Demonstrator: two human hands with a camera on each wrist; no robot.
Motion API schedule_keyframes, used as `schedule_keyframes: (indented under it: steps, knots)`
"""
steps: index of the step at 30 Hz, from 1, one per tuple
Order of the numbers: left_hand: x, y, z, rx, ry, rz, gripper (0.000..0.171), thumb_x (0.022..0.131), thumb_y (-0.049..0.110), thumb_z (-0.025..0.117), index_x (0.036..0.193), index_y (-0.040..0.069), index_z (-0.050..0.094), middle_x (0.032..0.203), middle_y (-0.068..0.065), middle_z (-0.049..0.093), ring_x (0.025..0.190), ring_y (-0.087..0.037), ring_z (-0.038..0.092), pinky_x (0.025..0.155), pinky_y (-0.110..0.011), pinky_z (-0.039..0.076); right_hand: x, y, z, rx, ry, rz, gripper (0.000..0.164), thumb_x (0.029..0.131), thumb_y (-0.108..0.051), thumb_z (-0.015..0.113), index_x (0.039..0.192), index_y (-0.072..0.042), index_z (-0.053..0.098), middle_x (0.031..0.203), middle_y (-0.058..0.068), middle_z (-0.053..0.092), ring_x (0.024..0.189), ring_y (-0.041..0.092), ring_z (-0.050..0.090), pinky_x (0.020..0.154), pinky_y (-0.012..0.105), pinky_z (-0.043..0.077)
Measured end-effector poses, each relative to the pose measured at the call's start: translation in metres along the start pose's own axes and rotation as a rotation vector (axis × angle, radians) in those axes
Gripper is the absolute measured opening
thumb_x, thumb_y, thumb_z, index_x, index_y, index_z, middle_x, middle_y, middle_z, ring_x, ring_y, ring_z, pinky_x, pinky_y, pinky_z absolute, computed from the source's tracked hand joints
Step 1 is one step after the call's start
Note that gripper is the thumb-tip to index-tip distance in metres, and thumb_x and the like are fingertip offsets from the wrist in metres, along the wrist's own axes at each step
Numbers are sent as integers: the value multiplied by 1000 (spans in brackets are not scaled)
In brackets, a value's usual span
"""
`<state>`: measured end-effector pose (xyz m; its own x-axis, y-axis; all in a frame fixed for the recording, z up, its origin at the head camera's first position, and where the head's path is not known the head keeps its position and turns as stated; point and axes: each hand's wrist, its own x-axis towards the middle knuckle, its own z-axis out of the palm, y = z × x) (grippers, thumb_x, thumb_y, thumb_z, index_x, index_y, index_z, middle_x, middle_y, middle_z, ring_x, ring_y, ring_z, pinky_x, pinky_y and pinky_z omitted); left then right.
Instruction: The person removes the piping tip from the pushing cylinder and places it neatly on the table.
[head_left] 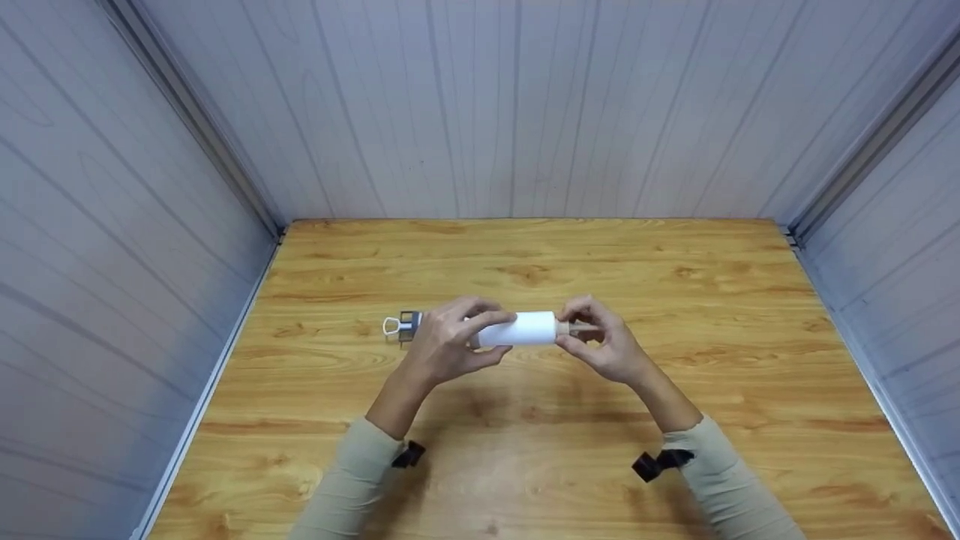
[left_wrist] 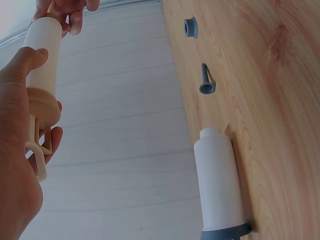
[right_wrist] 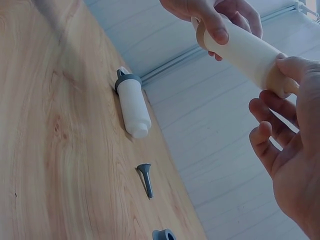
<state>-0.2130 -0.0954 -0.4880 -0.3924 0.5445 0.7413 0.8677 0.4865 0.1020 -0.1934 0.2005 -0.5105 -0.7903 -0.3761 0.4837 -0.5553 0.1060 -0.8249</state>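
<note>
My left hand (head_left: 450, 339) grips the barrel of a white icing syringe (head_left: 534, 328), held level above the table. Its thumb presses on the white side in the left wrist view, near the beige collar (left_wrist: 44, 106) and the beige plunger handle (left_wrist: 36, 147). At the other end, my right hand (head_left: 611, 349) pinches the beige end ring (right_wrist: 273, 80) between thumb and fingers. A slim beige nozzle (head_left: 586, 328) points from that ring toward the right palm, partly hidden by the fingers.
A second white syringe with a grey collar (right_wrist: 130, 107) lies on the wooden table (head_left: 525, 465). A grey cone nozzle (right_wrist: 145, 180) and a grey ring (left_wrist: 190, 27) sit in line with it. Pale panelled walls (head_left: 480, 112) enclose the table's back and sides.
</note>
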Motion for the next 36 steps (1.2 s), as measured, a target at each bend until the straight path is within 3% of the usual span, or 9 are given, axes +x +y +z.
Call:
schedule_keyframes:
  steps: [5,12,20,26,31,36]
  knots:
    - [2,1,0,5,-12,8,49,80,27,104,123,20,82,113,-8,83,98,-24,83,79,-36,70,0,2,-2,8,4,5,36,97,14,71,129,7,57,119,-16,69,104,3,72,76,21,64]
    - [3,1,0,26,-14,6,48,80,28,103,122,21,82,113,-6,83,95,-23,83,76,-34,69,1,2,-4,77,-1,58,25,104,13,59,129,12,55,110,-15,72,90,3,73,66,19,57]
    - [3,1,0,29,-11,9,47,79,28,104,120,21,82,112,-6,83,94,-22,82,72,-33,68,1,0,-3,72,-11,38,24,103,13,63,126,12,57,112,-16,72,91,1,72,77,22,64]
    - [2,1,1,23,-9,10,48,78,26,104,121,21,82,111,-6,83,93,-22,82,71,-32,68,0,-1,-3,48,-19,-6,25,102,11,68,125,10,59,116,-17,71,102,3,73,79,21,66]
    - [3,2,-1,25,-12,12,49,79,28,104,122,21,82,112,-6,83,94,-22,82,73,-33,69,-2,-2,-3,20,-8,13,27,102,5,73,125,8,59,120,-15,68,107,6,71,80,21,66]
    - [5,3,-2,18,-13,14,48,80,29,104,122,21,82,113,-6,83,96,-23,83,75,-34,69,-2,-2,-5,2,1,16,33,97,12,71,127,9,58,119,-16,69,107,3,72,80,21,65]
